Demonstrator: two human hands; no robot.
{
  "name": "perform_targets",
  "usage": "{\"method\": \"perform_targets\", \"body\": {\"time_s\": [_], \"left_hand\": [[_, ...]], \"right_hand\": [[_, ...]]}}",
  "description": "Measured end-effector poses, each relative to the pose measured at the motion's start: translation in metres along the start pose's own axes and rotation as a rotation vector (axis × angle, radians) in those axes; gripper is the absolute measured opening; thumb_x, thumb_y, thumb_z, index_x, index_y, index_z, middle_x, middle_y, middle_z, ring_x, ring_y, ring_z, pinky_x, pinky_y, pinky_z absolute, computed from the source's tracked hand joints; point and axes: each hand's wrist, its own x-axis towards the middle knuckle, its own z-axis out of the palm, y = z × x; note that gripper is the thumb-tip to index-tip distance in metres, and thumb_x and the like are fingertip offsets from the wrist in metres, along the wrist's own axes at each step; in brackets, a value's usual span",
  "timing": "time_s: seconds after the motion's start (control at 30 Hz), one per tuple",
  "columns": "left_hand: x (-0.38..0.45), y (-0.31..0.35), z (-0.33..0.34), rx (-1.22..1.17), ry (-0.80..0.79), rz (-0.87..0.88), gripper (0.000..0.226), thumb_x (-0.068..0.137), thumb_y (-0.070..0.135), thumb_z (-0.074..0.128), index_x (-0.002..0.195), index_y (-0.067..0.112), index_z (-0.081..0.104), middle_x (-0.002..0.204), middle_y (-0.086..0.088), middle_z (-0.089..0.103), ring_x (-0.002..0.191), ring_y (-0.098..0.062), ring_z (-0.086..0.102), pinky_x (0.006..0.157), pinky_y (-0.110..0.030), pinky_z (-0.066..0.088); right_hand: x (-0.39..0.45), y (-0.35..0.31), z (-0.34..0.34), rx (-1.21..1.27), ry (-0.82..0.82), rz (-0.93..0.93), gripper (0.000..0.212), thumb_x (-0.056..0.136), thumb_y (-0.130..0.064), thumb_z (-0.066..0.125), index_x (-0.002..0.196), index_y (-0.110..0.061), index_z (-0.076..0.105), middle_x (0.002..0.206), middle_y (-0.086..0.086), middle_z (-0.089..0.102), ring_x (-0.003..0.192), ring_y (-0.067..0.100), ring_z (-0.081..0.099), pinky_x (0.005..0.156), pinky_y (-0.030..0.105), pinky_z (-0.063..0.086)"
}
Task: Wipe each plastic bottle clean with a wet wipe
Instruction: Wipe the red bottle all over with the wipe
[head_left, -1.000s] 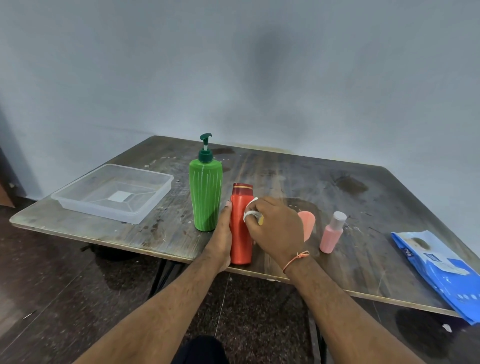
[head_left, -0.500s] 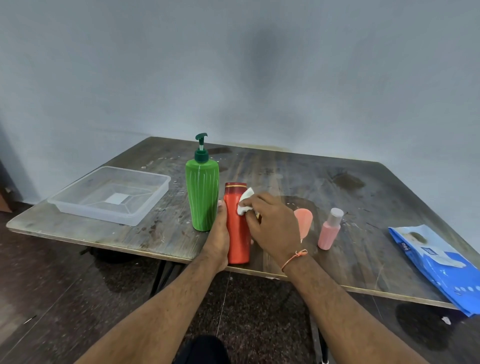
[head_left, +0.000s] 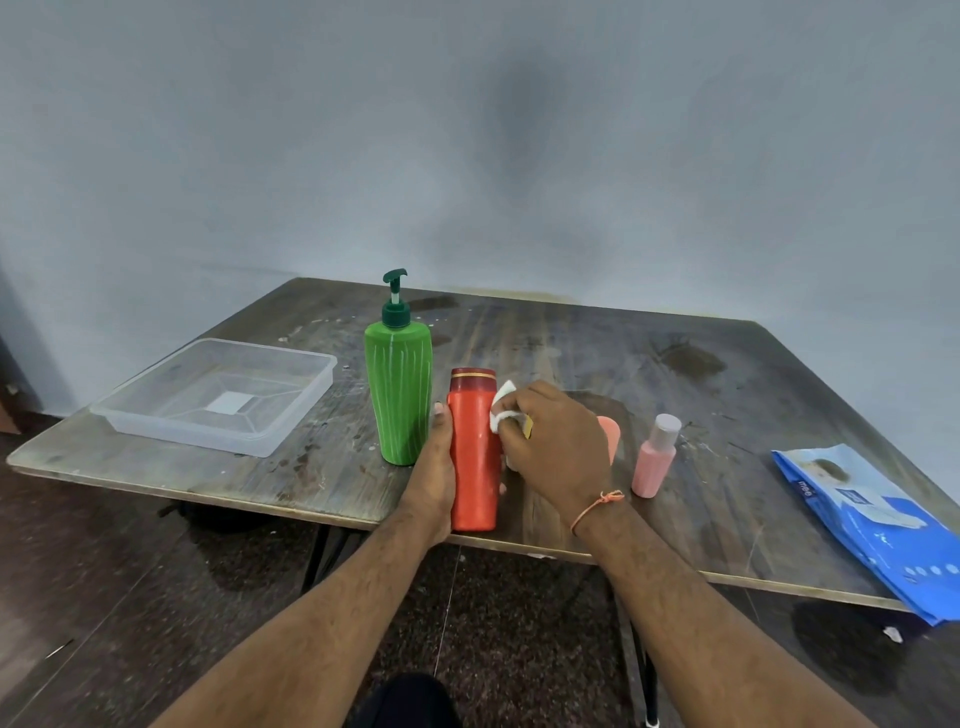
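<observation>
A red-orange bottle (head_left: 472, 457) stands upright near the table's front edge. My left hand (head_left: 436, 467) grips its left side. My right hand (head_left: 556, 447) presses a folded white wet wipe (head_left: 501, 410) against the bottle's upper right side. A tall green pump bottle (head_left: 398, 395) stands just left of it. A small pink bottle (head_left: 653, 460) stands to the right. A salmon-coloured object (head_left: 612, 434) is partly hidden behind my right hand.
A clear plastic tray (head_left: 291, 421) sits on the left of the worn wooden table (head_left: 675, 395). A blue wet wipe pack (head_left: 878, 525) lies at the right front corner, overhanging the edge. A grey wall stands behind the table.
My right hand has slid the wipe a little upward along the red-orange bottle's side. My left hand keeps its grip and the bottle stays upright.
</observation>
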Motion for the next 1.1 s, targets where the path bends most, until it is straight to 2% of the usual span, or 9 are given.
{"method": "perform_targets", "body": {"time_s": [0.2, 0.3, 0.43, 0.57, 0.7, 0.8, 0.9, 1.0, 1.1], "left_hand": [[-0.002, 0.002, 0.001, -0.034, -0.011, 0.003, 0.078, 0.102, 0.074, 0.024, 0.091, 0.025, 0.085, 0.089, -0.016, 0.075, 0.072, -0.026, 0.071, 0.069, -0.039, 0.059], [-0.002, 0.003, 0.000, -0.011, -0.007, -0.015, 0.080, 0.101, 0.075, 0.025, 0.101, 0.018, 0.080, 0.088, -0.017, 0.075, 0.071, -0.027, 0.071, 0.068, -0.038, 0.059], [-0.001, 0.002, 0.002, -0.019, -0.005, -0.016, 0.081, 0.101, 0.075, 0.024, 0.092, 0.022, 0.084, 0.086, -0.016, 0.076, 0.070, -0.026, 0.071, 0.068, -0.038, 0.059], [-0.001, 0.004, 0.004, -0.028, 0.008, -0.020, 0.074, 0.103, 0.072, 0.024, 0.110, 0.021, 0.077, 0.098, -0.017, 0.078, 0.079, -0.027, 0.074, 0.072, -0.040, 0.060], [-0.002, 0.004, 0.003, 0.016, 0.022, -0.038, 0.075, 0.102, 0.073, 0.025, 0.111, 0.017, 0.075, 0.091, -0.017, 0.077, 0.074, -0.027, 0.073, 0.068, -0.038, 0.061], [-0.002, 0.005, 0.002, 0.012, 0.024, -0.040, 0.075, 0.103, 0.072, 0.024, 0.124, 0.018, 0.072, 0.109, -0.018, 0.079, 0.093, -0.029, 0.077, 0.082, -0.043, 0.062], [-0.002, 0.006, 0.003, 0.018, 0.034, -0.067, 0.078, 0.102, 0.073, 0.026, 0.125, 0.015, 0.072, 0.115, -0.021, 0.077, 0.103, -0.035, 0.074, 0.096, -0.051, 0.058], [-0.003, 0.006, 0.003, -0.002, 0.058, -0.065, 0.075, 0.103, 0.072, 0.026, 0.120, 0.017, 0.074, 0.112, -0.019, 0.078, 0.096, -0.030, 0.076, 0.089, -0.046, 0.060], [-0.002, 0.007, 0.003, -0.035, 0.055, -0.083, 0.079, 0.102, 0.073, 0.026, 0.119, 0.013, 0.073, 0.107, -0.019, 0.078, 0.092, -0.029, 0.077, 0.087, -0.045, 0.060]], "right_hand": [[-0.003, 0.002, -0.001, 0.157, -0.010, -0.059, 0.017, 0.094, -0.022, 0.069, 0.103, -0.028, 0.081, 0.107, -0.015, 0.075, 0.096, 0.005, 0.067, 0.085, 0.027, 0.055], [-0.004, 0.007, -0.002, 0.129, -0.012, -0.010, 0.013, 0.092, -0.023, 0.069, 0.095, -0.029, 0.081, 0.098, -0.015, 0.075, 0.091, 0.005, 0.066, 0.081, 0.032, 0.057], [-0.008, 0.004, 0.002, 0.153, 0.023, -0.046, 0.018, 0.095, -0.019, 0.067, 0.104, -0.026, 0.081, 0.108, -0.013, 0.074, 0.097, 0.007, 0.068, 0.084, 0.028, 0.056], [-0.011, 0.005, -0.002, 0.158, -0.080, -0.104, 0.012, 0.090, -0.024, 0.071, 0.094, -0.029, 0.081, 0.103, -0.018, 0.073, 0.095, 0.002, 0.065, 0.081, 0.031, 0.057], [-0.014, 0.004, 0.000, 0.124, -0.001, -0.075, 0.016, 0.093, -0.015, 0.070, 0.100, -0.024, 0.081, 0.106, -0.013, 0.072, 0.093, 0.007, 0.067, 0.080, 0.031, 0.058], [-0.023, 0.002, 0.001, 0.128, -0.052, -0.173, 0.018, 0.091, -0.016, 0.072, 0.102, -0.026, 0.082, 0.106, -0.015, 0.070, 0.090, 0.007, 0.067, 0.075, 0.027, 0.057], [-0.024, 0.004, -0.002, 0.089, -0.075, -0.169, 0.014, 0.089, -0.021, 0.071, 0.095, -0.027, 0.082, 0.100, -0.014, 0.070, 0.080, 0.009, 0.066, 0.067, 0.036, 0.058], [-0.026, 0.000, 0.001, 0.065, -0.012, -0.147, 0.016, 0.091, -0.016, 0.071, 0.098, -0.026, 0.082, 0.105, -0.014, 0.070, 0.083, 0.011, 0.068, 0.068, 0.031, 0.057], [-0.034, -0.002, 0.003, 0.069, -0.080, -0.223, 0.018, 0.091, -0.020, 0.071, 0.102, -0.027, 0.082, 0.105, -0.015, 0.069, 0.083, 0.008, 0.067, 0.069, 0.025, 0.055]]}}
